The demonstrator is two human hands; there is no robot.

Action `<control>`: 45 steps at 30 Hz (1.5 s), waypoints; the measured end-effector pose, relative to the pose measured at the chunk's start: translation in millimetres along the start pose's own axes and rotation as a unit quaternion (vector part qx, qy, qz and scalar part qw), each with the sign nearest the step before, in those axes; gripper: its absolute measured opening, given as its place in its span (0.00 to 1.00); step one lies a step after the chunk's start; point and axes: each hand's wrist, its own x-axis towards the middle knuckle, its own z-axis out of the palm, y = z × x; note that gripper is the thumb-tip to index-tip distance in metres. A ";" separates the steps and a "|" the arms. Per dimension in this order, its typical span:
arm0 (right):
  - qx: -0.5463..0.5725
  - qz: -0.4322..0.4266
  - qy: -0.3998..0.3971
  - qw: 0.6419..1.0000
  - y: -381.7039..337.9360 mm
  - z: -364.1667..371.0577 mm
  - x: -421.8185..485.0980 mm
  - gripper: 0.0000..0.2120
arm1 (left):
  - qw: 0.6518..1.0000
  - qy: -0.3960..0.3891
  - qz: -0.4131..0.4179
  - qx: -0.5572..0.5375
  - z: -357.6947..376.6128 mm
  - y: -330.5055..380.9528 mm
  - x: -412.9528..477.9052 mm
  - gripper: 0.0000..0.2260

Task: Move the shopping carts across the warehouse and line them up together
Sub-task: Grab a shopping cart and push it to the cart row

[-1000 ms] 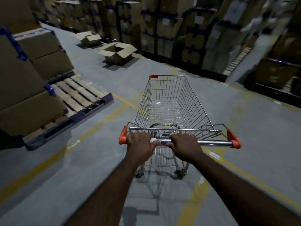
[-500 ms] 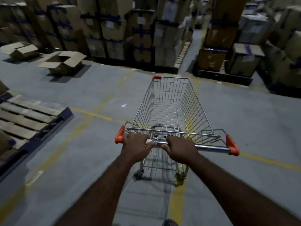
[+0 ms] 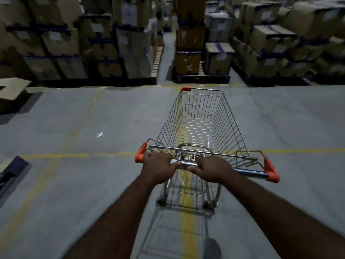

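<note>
Two hands: left hand and right hand are both on the handle bar of the shopping cart; bare forearms reach in from the bottom edge.
Left hand: grips the bar just inside the left end cap, which is orange; fingers are curled over the top of the bar; thumb lies along it toward the right hand.
Right hand: grips the bar near its middle, just beside the left hand; fingers are curled round it; the bar from there to the right end cap is bare.
Cart location: stands on the grey floor straight ahead of the person; nose points toward the stacked goods; an orange bumper sits on the front left corner.
Floor marks: a lengthwise yellow line runs under the cart; a crossing yellow line passes at about handle level.
Surroundings: strapped left boxes and right boxes flank a narrow aisle; a shorter stack on a far pallet lies beyond the nose; an open carton and a near pallet corner show at the left edge.
Visibility: dim; box labels are blurred and unreadable.
</note>
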 end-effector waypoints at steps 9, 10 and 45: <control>0.022 0.058 0.007 0.998 90.3 -6.6 -25.0 0.28 | 0.995 -0.064 0.073 0.021 9.8 79.9 70.1 0.29; 0.017 0.061 0.013 0.998 101.9 -8.4 -28.7 0.27 | 0.994 -0.069 0.082 0.026 11.0 91.2 78.6 0.30; -0.017 0.337 0.090 0.937 504.2 -47.4 -116.4 0.30 | 0.925 -0.089 0.361 0.085 92.5 519.7 348.7 0.30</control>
